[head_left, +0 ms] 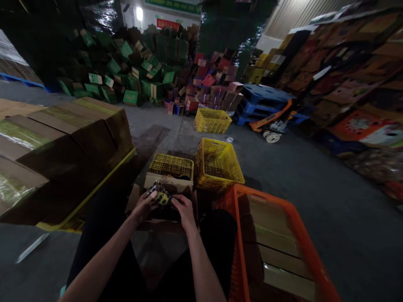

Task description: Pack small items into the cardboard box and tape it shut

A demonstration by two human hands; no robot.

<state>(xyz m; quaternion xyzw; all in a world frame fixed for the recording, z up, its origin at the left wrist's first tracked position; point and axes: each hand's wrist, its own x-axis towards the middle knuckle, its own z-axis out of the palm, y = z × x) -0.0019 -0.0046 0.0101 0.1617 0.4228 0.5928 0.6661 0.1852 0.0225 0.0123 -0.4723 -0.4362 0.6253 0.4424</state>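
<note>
Between my hands is a small clear plastic package with a yellow and black pattern (162, 198); I cannot make out what is inside it. My left hand (145, 205) grips its left side, thumb on top. The fingertips of my right hand (183, 208) pinch its right edge. Below both hands stands an open cardboard box (168, 181) with its flaps spread, between my knees. Its inside is dark. Just beyond the box sits a yellow plastic crate (171, 162), with something orange partly showing at its near edge.
Yellow crates (217, 144) stand ahead. To my right an orange crate (283, 200) holds cardboard boxes (277, 228); taped cartons (94, 121) are stacked at left. Farther off are heaped green boxes (130, 97), blue pallets (267, 94) and an orange pallet jack (272, 121).
</note>
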